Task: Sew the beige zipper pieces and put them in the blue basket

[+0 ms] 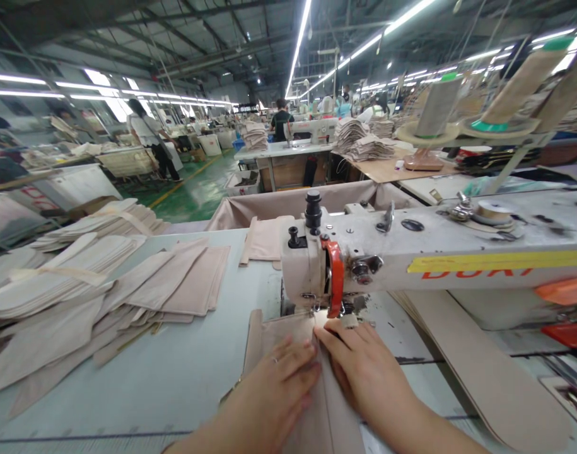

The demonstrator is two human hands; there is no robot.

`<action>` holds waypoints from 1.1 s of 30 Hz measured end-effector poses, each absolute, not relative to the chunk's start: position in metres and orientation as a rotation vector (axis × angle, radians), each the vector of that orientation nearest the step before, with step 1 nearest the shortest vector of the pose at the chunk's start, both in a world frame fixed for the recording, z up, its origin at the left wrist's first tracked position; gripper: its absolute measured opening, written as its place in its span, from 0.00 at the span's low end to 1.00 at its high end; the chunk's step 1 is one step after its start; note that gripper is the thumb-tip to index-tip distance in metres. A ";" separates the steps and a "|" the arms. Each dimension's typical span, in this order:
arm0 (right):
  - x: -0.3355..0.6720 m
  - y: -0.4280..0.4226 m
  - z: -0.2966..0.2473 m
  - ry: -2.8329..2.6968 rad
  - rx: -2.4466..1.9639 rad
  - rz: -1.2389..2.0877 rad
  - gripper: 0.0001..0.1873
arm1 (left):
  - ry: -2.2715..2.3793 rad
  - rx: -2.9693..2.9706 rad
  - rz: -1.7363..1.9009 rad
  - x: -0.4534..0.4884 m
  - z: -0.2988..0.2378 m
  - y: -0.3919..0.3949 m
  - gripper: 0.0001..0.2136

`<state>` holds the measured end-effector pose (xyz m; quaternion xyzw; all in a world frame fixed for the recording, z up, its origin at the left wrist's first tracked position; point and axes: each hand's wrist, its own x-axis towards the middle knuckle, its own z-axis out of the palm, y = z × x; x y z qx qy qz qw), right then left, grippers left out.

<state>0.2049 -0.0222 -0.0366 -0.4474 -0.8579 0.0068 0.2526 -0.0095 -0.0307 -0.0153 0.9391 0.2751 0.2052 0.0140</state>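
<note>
A beige fabric piece (269, 331) lies on the sewing table, its far end under the presser foot of a white sewing machine (411, 252). My left hand (273, 384) lies flat on the fabric with fingers stretched toward the needle. My right hand (359, 369) rests beside it, fingers extended and pressing the fabric just in front of the needle area. The two hands touch at the fingertips. The needle itself is partly hidden behind the orange guard (336, 284).
Stacks of cut beige fabric pieces (80, 277) cover the table's left side. A long beige strip (487, 372) lies under the machine arm at right. Thread cones (437, 104) stand behind the machine. Other workers and sewing stations fill the hall beyond.
</note>
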 end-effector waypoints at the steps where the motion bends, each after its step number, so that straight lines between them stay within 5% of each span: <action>1: 0.205 -0.022 -0.037 -2.334 -1.226 0.007 0.21 | 0.742 2.927 0.781 -0.011 -0.027 -0.039 0.12; 6: 0.203 -0.022 -0.035 -2.336 -1.247 -0.042 0.21 | 0.713 2.669 1.274 -0.009 -0.067 -0.070 0.12; 14: 0.204 -0.021 -0.034 -2.356 -1.244 -0.078 0.21 | 0.597 2.775 0.872 -0.014 -0.019 -0.057 0.06; 33: 0.201 -0.022 -0.032 -2.364 -1.310 -0.061 0.21 | 0.654 2.928 0.915 -0.004 -0.023 -0.047 0.08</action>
